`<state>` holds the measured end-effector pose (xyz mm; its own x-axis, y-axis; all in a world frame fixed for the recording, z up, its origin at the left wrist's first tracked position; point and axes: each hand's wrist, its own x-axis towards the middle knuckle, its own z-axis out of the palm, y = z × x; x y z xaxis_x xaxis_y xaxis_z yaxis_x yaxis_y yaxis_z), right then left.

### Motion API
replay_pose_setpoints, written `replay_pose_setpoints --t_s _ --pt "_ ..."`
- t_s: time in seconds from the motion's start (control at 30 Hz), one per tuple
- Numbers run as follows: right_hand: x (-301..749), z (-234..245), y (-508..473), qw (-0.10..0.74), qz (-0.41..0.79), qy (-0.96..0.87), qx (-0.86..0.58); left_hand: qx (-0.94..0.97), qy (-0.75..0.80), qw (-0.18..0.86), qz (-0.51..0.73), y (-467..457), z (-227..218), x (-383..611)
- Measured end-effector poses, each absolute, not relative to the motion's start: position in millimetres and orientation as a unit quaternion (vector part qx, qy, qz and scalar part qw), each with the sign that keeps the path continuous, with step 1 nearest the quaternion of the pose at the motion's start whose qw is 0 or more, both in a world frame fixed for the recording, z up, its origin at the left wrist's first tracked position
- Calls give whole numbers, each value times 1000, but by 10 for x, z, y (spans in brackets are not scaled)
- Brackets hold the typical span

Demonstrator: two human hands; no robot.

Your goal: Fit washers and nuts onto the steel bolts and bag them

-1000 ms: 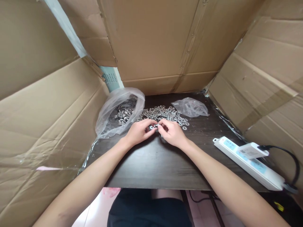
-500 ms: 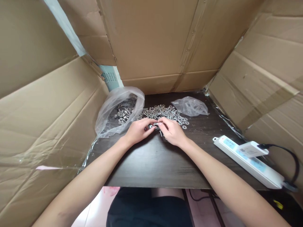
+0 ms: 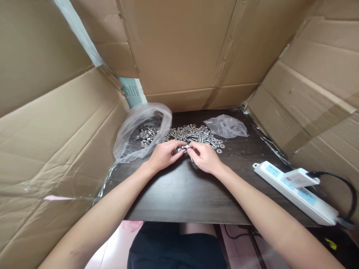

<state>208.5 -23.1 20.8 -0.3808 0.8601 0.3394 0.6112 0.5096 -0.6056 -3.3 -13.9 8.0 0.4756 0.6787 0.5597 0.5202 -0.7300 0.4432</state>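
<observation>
My left hand [image 3: 165,154] and my right hand [image 3: 204,156] meet over the dark table, fingertips almost touching. Between them lies a small metal bolt [image 3: 185,147], pinched by the fingers of both hands. Another bolt [image 3: 191,159] pokes out under my right fingers. A washer [image 3: 179,150] shows by my left fingertips. Just beyond the hands spreads a loose pile of bolts, nuts and washers [image 3: 193,133]. My fingers hide part of what they hold.
At the left stands an open clear plastic bag [image 3: 120,145] with metal fasteners inside. A crumpled plastic bag [image 3: 226,126] lies at the back right. A white power strip [image 3: 294,194] with a plugged-in white adapter [image 3: 301,178] rests at the right. Cardboard walls [image 3: 182,48] enclose the table [image 3: 174,198].
My right fingers have shifted slightly around the bolt, and more of it shows between the hands. The bolt under my right hand has changed its tilt. My left hand has barely moved.
</observation>
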Motion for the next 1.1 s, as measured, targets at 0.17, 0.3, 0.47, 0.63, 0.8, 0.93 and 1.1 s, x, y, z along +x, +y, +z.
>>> replay_pose_setpoints --t_s 0.17,0.3,0.47,0.63,0.8,0.93,1.1 --pt "2083 188 -221 355 194 -791 -459 853 353 104 370 -139 86 -34" --pt "2083 162 -217 361 191 -794 -450 854 359 102 362 -140 89 -33" --pt "2076 143 -219 352 197 -799 -446 853 359 104 366 -136 80 -34" --pt "2071 149 -219 330 199 -805 -451 854 354 102 368 -138 76 -34" --pt "2074 158 -212 346 191 -796 -458 850 358 104 371 -141 77 -33" --pt "2077 155 -212 366 187 -791 -454 850 360 106 369 -141 79 -36" --pt "2069 137 -215 368 186 -798 -440 851 360 107 367 -144 83 -36"
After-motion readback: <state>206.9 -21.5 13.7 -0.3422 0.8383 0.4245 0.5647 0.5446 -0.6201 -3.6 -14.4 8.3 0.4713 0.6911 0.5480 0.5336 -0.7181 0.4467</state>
